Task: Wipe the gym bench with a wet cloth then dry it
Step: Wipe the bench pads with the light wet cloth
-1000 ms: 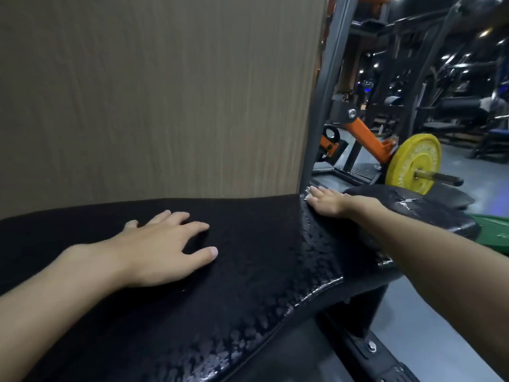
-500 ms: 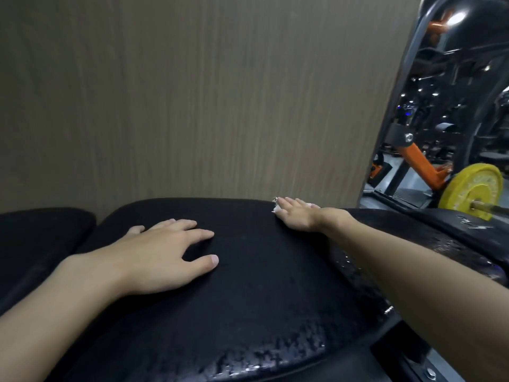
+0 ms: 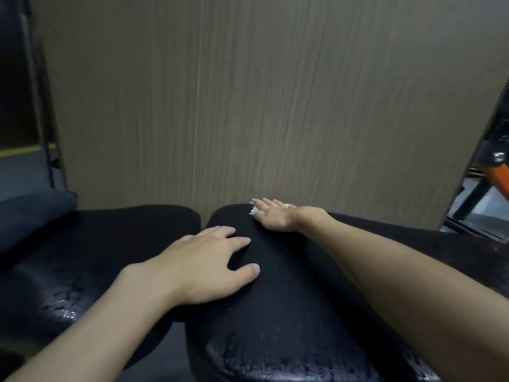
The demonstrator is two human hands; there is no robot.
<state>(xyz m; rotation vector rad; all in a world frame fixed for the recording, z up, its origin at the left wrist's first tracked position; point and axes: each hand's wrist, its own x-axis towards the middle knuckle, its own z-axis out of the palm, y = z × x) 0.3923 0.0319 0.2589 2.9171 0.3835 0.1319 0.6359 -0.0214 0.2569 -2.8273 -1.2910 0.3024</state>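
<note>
Head view looks down on the gym bench [image 3: 275, 312], a black pad running away from me to a wood-grain wall panel [image 3: 275, 92]. My left hand [image 3: 203, 266] lies flat on the pad, fingers spread and relaxed, holding nothing, only bracing; my right hand [image 3: 275, 219] is stretched to the far end of the same pad, fingers straight and close together, pressing down on the cloth [image 3: 252, 209]; only small white scraps of it peek out past my fingertips, the rest hidden under the palm.

I judge the wet pass to be well on: droplets [image 3: 63, 304] bead on the second pad [image 3: 110, 230] to my left and along the near edge of the pad under my arms; the middle stretch looks matte, and whether it was wiped I cannot tell; nor can I tell if the cloth is damp. Left to do, as I see it: the far corner by the wall, perhaps the second pad, then the whole drying.

Around me: a blue cushion [image 3: 33, 210] at far left, beside the second pad; an orange frame [image 3: 504, 175] at the right edge, well apart. The wall panel stands just behind the pad's end, so my fingers have little room there; the gap [image 3: 176, 340] between the two pads could snag the cloth.
</note>
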